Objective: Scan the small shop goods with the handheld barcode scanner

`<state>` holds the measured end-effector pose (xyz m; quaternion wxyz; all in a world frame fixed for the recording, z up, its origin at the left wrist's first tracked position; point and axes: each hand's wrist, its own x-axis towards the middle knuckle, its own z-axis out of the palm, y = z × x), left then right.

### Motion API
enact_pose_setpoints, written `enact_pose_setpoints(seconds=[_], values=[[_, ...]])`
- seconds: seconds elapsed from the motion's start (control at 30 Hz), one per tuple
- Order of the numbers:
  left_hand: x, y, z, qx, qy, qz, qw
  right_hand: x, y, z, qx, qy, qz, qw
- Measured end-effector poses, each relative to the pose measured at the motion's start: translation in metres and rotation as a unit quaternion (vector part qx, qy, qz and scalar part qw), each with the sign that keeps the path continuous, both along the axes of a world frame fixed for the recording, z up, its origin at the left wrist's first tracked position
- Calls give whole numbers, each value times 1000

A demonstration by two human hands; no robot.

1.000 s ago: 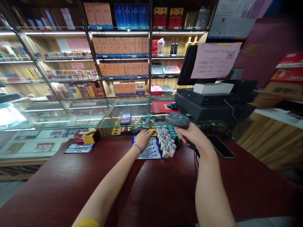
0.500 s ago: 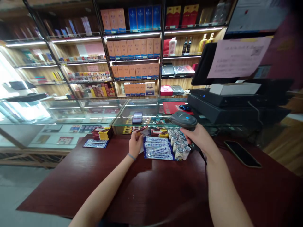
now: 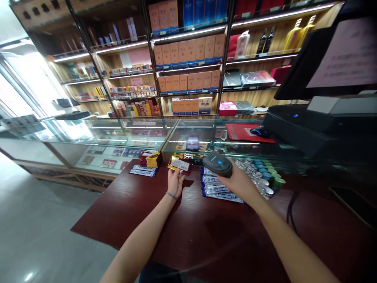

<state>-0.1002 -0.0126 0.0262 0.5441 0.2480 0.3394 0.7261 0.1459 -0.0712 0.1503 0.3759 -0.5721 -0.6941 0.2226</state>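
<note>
My left hand (image 3: 175,184) grips a yellow and dark-red snack packet (image 3: 184,166) above the counter, its white barcode label facing up. A black barcode scanner (image 3: 217,163) is in my right hand (image 3: 238,182), its head over toward the packet. Below the scanner lies a row of blue-and-white stick packets (image 3: 222,192), partly covered by my hand. Small jars with silver lids (image 3: 253,173) and others with green lids (image 3: 275,177) stand to the right of it. Left of my left hand are a stack of yellow and red packets (image 3: 151,160) and some blue-and-white packets (image 3: 143,170).
The dark-red counter (image 3: 126,212) meets a glass display case (image 3: 141,133) behind. A small device with a lit screen (image 3: 193,143) sits by the glass edge. At right are a monitor (image 3: 297,67), a mouse (image 3: 259,132) on a red mat and a phone (image 3: 353,204).
The view has turned left. My left hand has moved away from the stick packets, turning the packet label-up. My right hand has brought the scanner left, closer to the packet.
</note>
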Motion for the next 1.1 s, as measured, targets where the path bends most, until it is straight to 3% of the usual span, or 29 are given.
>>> enact_pose_setpoints(seconds=[0.13, 0.33, 0.43, 0.53, 0.8, 1.1], values=[[-2, 4, -6, -2, -15, 22, 1000, -20, -5, -10, -25, -43, 39, 998], [-4, 6, -9, 2, -3, 33, 999, -38, -17, -5, -101, -167, 69, 978], [-4, 6, -9, 18, 27, 36, 999, -41, -17, -7, -106, -212, 68, 969], [-4, 6, -9, 29, 78, 32, 996, -40, -16, -9, -104, -202, 72, 971], [-6, 8, -11, -4, 57, 70, 996, -39, -17, -1, -110, -173, 72, 976], [-34, 24, 8, 23, 161, 206, 965, -26, -9, -12, -50, -80, 75, 993]])
